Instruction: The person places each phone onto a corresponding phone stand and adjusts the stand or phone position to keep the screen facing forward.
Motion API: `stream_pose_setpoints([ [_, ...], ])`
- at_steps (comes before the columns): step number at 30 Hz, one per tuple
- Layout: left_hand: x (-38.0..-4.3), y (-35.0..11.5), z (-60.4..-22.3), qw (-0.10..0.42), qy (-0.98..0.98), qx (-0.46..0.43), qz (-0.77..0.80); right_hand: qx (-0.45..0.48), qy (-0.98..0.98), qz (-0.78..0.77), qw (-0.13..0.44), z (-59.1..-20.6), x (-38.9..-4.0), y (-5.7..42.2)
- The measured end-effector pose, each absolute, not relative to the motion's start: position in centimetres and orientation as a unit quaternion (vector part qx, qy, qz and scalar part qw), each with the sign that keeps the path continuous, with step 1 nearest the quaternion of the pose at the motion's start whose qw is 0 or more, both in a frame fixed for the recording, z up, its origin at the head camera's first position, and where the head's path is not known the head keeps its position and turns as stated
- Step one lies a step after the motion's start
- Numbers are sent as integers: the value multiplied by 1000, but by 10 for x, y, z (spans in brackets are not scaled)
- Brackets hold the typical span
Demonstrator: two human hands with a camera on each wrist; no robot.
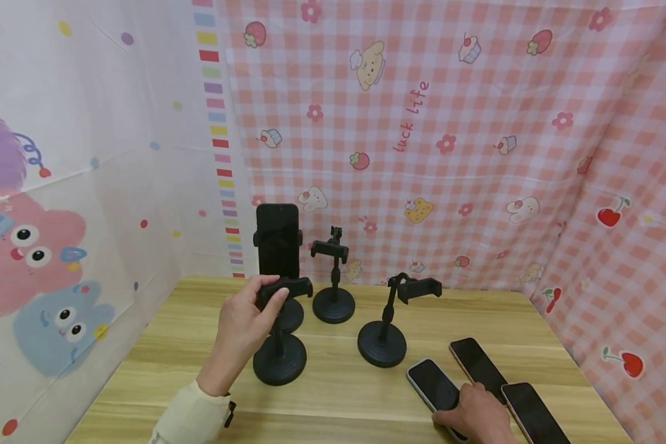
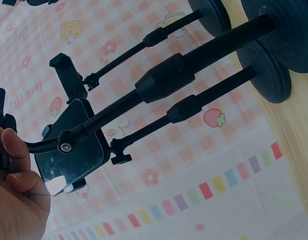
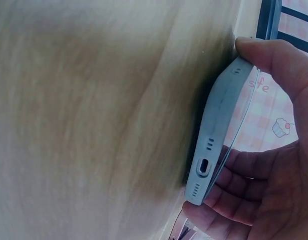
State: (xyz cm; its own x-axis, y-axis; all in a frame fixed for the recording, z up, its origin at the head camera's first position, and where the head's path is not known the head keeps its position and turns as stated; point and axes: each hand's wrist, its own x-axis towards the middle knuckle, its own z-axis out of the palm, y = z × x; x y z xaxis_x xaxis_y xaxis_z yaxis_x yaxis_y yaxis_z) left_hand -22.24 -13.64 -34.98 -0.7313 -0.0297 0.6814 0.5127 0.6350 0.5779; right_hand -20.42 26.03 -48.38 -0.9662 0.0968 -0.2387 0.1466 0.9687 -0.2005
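My left hand (image 1: pixel 246 320) grips the black clamp head of the front-left phone stand (image 1: pixel 280 361), thumb in front and fingers behind. In the left wrist view the neck of this stand (image 2: pixel 166 77) runs from the clamp to its round base. My right hand (image 1: pixel 480 414) holds a phone (image 1: pixel 433 383) in a pale case by its two long edges, low at the tabletop. The right wrist view shows the bottom end of that phone (image 3: pixel 216 120) with its charging port; thumb and fingertips are on opposite sides.
Behind the left hand a black phone (image 1: pixel 277 237) stands upright in another stand. A stand (image 1: pixel 334 305) at the back and one (image 1: pixel 382 344) at centre right have bare clamps. Two dark phones (image 1: pixel 480 367) (image 1: pixel 535 413) lie beside the right hand. Patterned cloth (image 1: pixel 466 92) hangs behind the wooden table (image 1: pixel 338 394).
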Motion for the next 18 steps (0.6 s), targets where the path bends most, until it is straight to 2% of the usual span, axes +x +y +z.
stream_pose_setpoints([
  [11, -223, -136, -351, 349, -836, -144, -399, 54, 983, -131, 119, -483, -202, 258],
  [18, -223, -133, -348, 348, -837, -132, -401, 43, 987, -138, 76, -480, -197, 251],
])
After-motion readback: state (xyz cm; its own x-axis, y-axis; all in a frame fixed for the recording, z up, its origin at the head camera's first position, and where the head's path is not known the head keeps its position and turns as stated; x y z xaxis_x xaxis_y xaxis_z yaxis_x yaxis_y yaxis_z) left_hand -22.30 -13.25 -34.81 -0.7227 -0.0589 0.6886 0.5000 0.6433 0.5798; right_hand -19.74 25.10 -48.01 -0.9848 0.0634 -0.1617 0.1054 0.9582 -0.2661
